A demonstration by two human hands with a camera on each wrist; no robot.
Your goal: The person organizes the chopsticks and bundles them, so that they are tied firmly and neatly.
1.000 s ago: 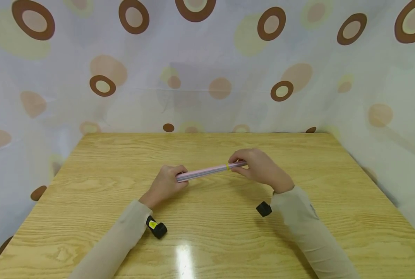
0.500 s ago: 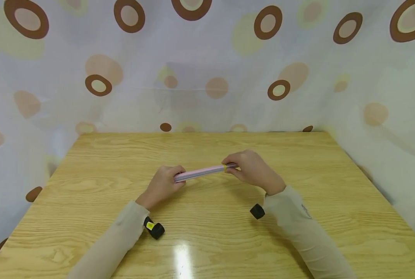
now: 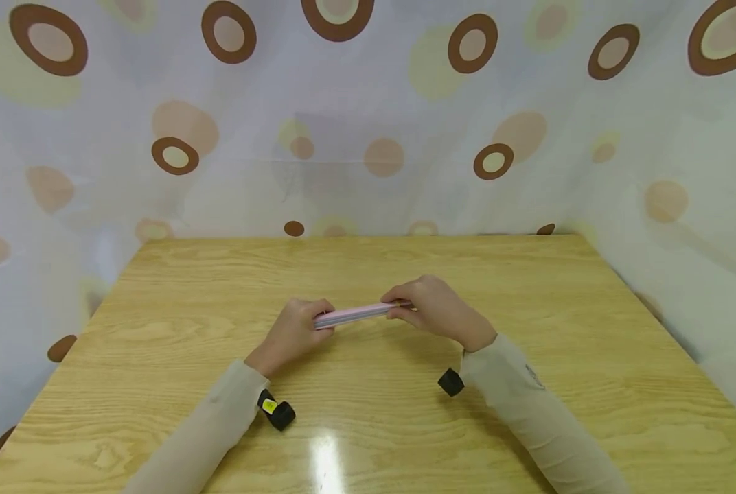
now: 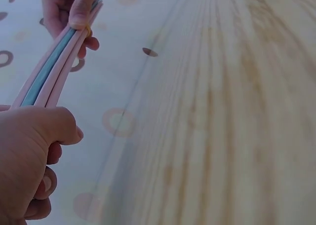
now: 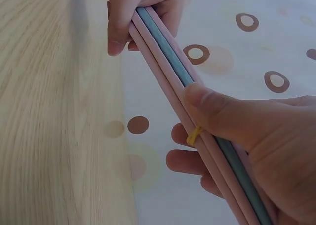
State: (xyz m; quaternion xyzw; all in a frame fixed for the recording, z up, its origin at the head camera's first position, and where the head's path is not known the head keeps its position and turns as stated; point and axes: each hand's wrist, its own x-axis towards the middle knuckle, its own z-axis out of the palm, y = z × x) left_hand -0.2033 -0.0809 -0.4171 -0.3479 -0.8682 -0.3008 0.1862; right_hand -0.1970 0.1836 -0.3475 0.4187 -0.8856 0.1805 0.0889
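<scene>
Head view, nearest the camera: two pale sleeves (image 3: 213, 425) come in from the bottom edge over a glossy wooden table (image 3: 590, 357), each wrist carrying a small black camera (image 3: 277, 413), the left one with a yellow sticker. Just beyond, at the middle of the table, the left hand (image 3: 294, 333) and the right hand (image 3: 437, 312) hold a slim bundle of sticks (image 3: 352, 313) between them, raised a little above the wood and running nearly level from left to right, its right end slightly farther away. The left hand grips the bundle's left end with fingers curled round it; in the left wrist view the thumb lies over the sticks and the fingers fold under. The right hand grips the other end, its thumb (image 5: 222, 114) pressing along the top of the bundle and the fingers curled below. The wrist views show the bundle as several pink sticks with a blue stick (image 5: 168, 47) among them, packed side by side. A thin yellow rubber band (image 5: 193, 134) wraps the bundle just under the right thumb, at the edge of that hand's grip. Past the hands the table runs on to its far edge, and behind it hangs a white curtain (image 3: 368, 123) printed with brown rings and pale tan and yellowish dots, which also closes in both sides.
</scene>
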